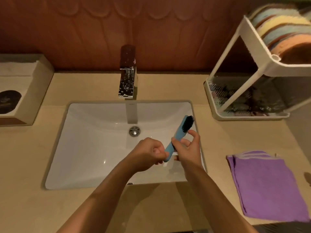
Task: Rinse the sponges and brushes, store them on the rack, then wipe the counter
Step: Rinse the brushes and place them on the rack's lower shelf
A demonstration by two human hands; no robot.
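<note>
Along the back wall of the desk [94, 84], a chrome faucet [127, 81] stands behind the white sink [87, 132], with the drain [134, 131] just in front of it. At the far left corner sits a tissue box [25, 88]. At the far right corner stands a white two-tier rack [249, 68]; colored sponges [284, 31] stand on edge in its upper tier, and brushes [244, 100] lie in the lower one, too blurred to count. A folded purple cloth [267, 187] lies on the desk near the right edge, well apart from the sink.

Over the right half of the basin, both hands meet on a blue brush [176, 137] with black bristles. Its long axis runs diagonally, handle end low toward the near edge, bristle head raised and pointing away toward the rack, bristles facing right. The left hand [148, 153] is closed in a fist around the handle's lower end. The right hand [190, 147] pinches the middle of the handle with thumb and lower fingers, forefinger lifted loose beside the bristles. Nothing lies between the brush and the faucet spout.
</note>
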